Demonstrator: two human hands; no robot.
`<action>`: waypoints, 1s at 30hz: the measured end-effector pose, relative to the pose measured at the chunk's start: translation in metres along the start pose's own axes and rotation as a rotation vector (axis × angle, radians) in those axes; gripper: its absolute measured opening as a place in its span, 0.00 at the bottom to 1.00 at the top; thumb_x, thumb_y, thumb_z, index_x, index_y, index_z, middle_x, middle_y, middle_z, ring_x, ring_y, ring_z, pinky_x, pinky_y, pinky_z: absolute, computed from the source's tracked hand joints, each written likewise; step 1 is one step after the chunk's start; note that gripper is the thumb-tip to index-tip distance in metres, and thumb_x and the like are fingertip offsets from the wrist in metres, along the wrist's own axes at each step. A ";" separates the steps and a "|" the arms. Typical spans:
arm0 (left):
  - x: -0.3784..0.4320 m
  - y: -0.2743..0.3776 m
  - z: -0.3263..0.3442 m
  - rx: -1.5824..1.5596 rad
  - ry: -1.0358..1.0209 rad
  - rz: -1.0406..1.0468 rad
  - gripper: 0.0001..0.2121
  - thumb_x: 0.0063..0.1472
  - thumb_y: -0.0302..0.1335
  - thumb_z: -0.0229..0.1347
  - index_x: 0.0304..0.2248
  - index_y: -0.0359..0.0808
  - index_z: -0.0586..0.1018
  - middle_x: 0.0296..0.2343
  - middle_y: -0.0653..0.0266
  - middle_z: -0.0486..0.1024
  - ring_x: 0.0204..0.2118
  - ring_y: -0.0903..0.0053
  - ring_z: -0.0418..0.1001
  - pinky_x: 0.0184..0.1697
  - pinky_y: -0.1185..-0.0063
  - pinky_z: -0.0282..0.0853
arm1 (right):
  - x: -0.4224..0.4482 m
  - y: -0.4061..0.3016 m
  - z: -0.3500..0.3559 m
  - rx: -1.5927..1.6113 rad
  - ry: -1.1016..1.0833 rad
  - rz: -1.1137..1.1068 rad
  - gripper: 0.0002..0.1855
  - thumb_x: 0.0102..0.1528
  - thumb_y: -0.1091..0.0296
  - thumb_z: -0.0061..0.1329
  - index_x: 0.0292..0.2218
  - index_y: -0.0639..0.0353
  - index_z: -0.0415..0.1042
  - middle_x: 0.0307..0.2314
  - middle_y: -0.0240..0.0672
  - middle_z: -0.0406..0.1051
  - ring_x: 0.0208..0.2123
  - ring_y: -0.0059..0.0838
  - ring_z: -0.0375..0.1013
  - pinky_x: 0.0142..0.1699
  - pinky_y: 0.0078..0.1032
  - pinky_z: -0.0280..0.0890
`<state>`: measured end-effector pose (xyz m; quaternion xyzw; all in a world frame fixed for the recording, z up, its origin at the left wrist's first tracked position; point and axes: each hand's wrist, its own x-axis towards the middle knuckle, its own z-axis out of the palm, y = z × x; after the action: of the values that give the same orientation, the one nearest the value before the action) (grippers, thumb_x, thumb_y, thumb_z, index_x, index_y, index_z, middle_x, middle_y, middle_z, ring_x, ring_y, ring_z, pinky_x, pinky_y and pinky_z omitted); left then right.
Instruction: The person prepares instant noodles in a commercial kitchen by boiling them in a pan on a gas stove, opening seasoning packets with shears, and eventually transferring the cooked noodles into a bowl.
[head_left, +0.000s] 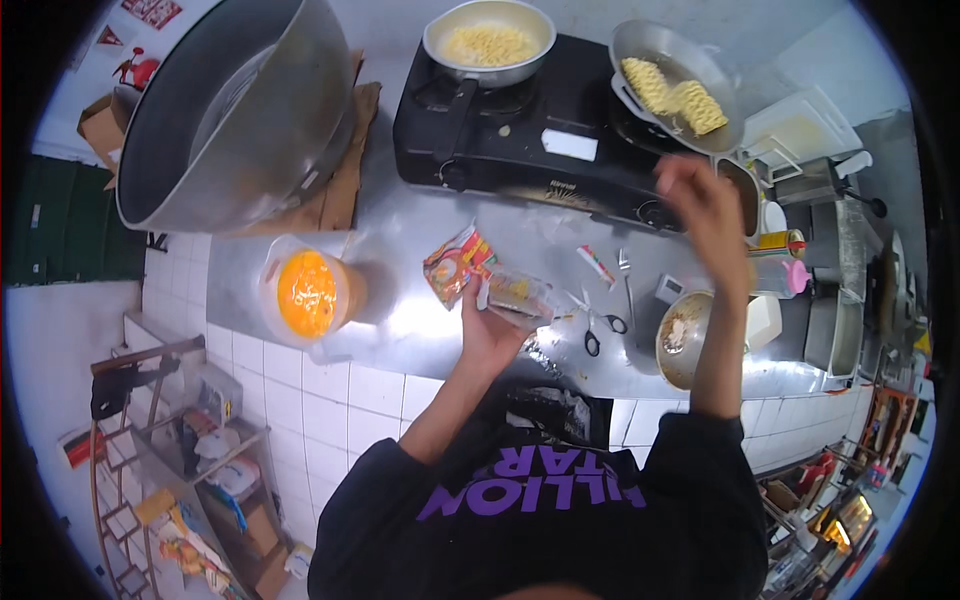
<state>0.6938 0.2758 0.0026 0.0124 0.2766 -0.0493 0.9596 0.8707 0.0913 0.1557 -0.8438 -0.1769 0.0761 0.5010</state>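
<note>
My left hand (491, 330) holds an instant noodle packet (517, 296) whose clear plastic side faces up. Beside it is a red and orange noodle packet (454, 262); whether the two are joined, I cannot tell. My right hand (694, 199), blurred, is raised near the right knob of the black two-burner gas stove (510, 176), just below a wok (675, 64) with noodle blocks (701, 109) in it. A frying pan (454, 56) with loosened noodles (491, 45) sits on the left burner. Scissors (592, 322), a fork (626, 274) and a small sachet (596, 266) lie on the steel counter.
A jug of orange liquid (307, 292) stands on the left of the counter, below a very large metal pot (300, 142) on cardboard. To the right are a metal bowl with powder (679, 341), a small timer (669, 289) and a bottle with a pink cap (791, 277).
</note>
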 end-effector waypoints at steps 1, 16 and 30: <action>0.000 0.000 0.002 0.007 -0.022 -0.006 0.28 0.55 0.50 0.42 0.49 0.40 0.61 0.47 0.52 0.61 0.51 0.56 0.60 0.50 0.59 0.56 | -0.023 0.003 0.018 -0.001 -0.151 -0.116 0.12 0.48 0.67 0.49 0.36 0.57 0.71 0.32 0.37 0.67 0.34 0.28 0.67 0.37 0.21 0.62; -0.014 -0.026 -0.022 0.082 -0.066 -0.171 0.21 0.57 0.45 0.43 0.44 0.38 0.66 0.41 0.62 0.69 0.45 0.71 0.66 0.48 0.71 0.61 | -0.143 0.035 0.122 -0.488 -0.116 -0.105 0.13 0.43 0.66 0.52 0.33 0.57 0.74 0.44 0.42 0.61 0.44 0.40 0.63 0.44 0.34 0.57; -0.049 0.038 -0.080 0.012 0.164 0.151 0.33 0.57 0.51 0.42 0.52 0.33 0.52 0.50 0.47 0.53 0.52 0.51 0.54 0.55 0.59 0.53 | -0.156 0.129 0.059 -0.245 0.178 0.404 0.16 0.55 0.59 0.42 0.34 0.67 0.66 0.21 0.47 0.69 0.24 0.39 0.70 0.29 0.30 0.61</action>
<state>0.6141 0.3217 -0.0391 0.0428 0.3522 0.0228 0.9347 0.7371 0.0254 0.0068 -0.9197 0.0324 0.0780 0.3834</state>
